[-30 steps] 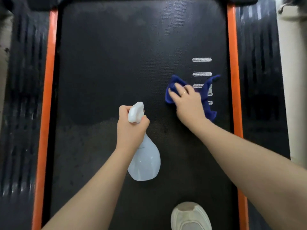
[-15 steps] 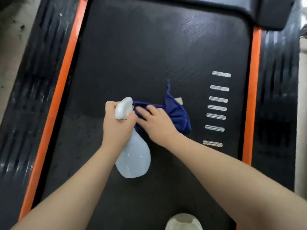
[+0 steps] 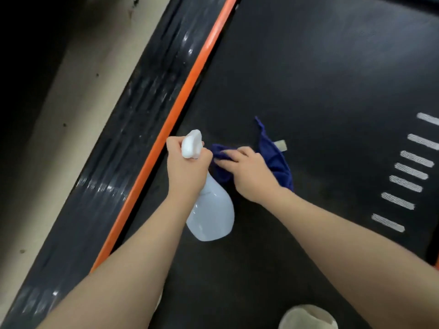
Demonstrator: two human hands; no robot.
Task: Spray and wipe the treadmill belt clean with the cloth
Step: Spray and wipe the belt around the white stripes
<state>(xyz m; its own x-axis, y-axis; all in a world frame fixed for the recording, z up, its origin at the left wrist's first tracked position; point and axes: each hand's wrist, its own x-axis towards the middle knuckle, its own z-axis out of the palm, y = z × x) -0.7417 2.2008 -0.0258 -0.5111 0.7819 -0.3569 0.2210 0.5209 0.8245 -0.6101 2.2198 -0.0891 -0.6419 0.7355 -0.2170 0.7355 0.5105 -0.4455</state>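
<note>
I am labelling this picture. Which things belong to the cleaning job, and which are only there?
Job: spray bottle in left hand; blue cloth under right hand; treadmill belt.
Only there: orange strip, white stripes, shoe.

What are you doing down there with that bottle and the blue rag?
A person is cleaning a treadmill. The left hand grips a white spray bottle by its neck, above the black belt. The right hand presses a blue cloth flat on the belt, near the orange side strip.
</note>
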